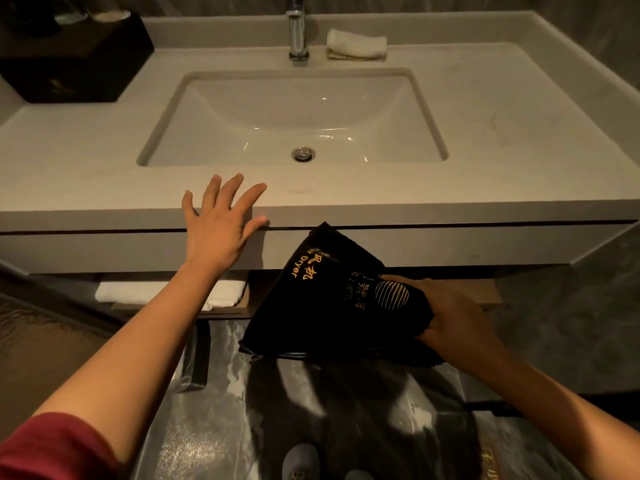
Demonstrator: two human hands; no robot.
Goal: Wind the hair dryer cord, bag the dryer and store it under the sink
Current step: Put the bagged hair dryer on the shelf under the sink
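left hand (221, 223): fingers spread wide over the worktop's (450, 188) front edge, holding nothing | right hand (446, 313): gripping the black dryer bag (329, 306) | bag: tilted, just below the worktop's front edge, before the shelf (486, 294) under the sink (277, 109) | folded white towel (173, 292): on the shelf's left end

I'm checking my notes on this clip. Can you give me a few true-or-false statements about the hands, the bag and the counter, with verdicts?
1. The right hand grips the black bag. True.
2. A rolled white towel lies beside the faucet. True.
3. The left hand holds the faucet. False: it rests open on the counter edge.
4. The black bag lies on the counter. False: it is held below the counter's front edge.
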